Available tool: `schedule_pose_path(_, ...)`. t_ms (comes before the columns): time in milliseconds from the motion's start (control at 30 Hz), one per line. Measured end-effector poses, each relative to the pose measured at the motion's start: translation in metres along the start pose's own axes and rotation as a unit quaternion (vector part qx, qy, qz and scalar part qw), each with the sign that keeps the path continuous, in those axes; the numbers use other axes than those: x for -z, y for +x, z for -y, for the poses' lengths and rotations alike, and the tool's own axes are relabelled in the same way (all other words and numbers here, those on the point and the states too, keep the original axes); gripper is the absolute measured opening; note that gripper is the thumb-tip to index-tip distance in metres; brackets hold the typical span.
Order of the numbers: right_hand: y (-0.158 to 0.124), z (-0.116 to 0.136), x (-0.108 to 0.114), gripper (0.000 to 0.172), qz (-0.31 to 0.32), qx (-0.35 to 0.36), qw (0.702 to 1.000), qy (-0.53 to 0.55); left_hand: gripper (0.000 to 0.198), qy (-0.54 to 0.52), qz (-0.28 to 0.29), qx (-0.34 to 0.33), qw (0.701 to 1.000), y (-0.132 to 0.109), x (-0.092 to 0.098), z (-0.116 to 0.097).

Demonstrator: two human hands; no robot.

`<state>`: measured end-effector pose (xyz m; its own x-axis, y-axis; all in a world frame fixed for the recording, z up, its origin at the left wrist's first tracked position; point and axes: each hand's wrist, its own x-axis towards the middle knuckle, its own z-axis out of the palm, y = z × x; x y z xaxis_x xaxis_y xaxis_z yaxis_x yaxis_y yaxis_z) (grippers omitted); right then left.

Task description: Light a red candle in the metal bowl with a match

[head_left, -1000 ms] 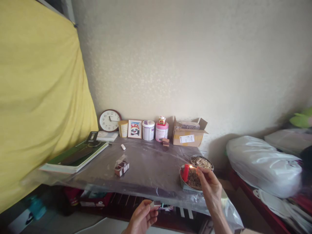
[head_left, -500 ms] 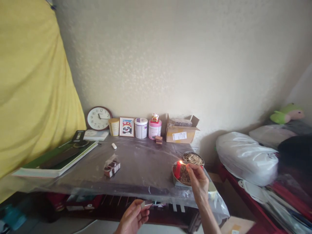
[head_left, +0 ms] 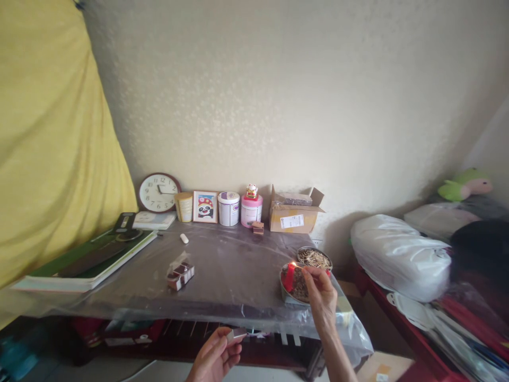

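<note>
Between the thumb and fingers of my right hand (head_left: 322,294) is a burning match (head_left: 299,266), pinched at its end. Its small flame touches or nearly touches the top of a red candle (head_left: 290,277). That candle stands upright in a round tin (head_left: 301,300) filled with brown grains; a second bit of red shows behind my fingers. My left hand (head_left: 217,353) grips a small matchbox (head_left: 237,334) in front of the table's near edge. Behind the candle tin, another round tin (head_left: 315,258) holds many loose matchsticks.
A plastic-covered table (head_left: 230,270) carries a wrapped pack of matchboxes (head_left: 181,275), a white stick-like object (head_left: 184,239) and a large green book (head_left: 87,260). Along the wall stand a clock (head_left: 159,192), a picture frame (head_left: 205,207), canisters (head_left: 228,209) and an open cardboard box (head_left: 295,218).
The match flame looks smaller and stays at the candle's top. Both hands hold nearly the same place; the whole view has shifted slightly.
</note>
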<state>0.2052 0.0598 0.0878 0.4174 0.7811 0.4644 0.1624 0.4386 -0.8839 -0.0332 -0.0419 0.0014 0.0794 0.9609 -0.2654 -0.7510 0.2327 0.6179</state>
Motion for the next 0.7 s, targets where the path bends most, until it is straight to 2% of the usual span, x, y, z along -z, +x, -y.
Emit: schedule_pose_path(700,-0.0002,0.0000,-0.0015,0.025,0.008,0.001,1.000,0.005,0.032,-0.008,0.004,0.004,1.000,-0.0019,-0.0028,-0.0025)
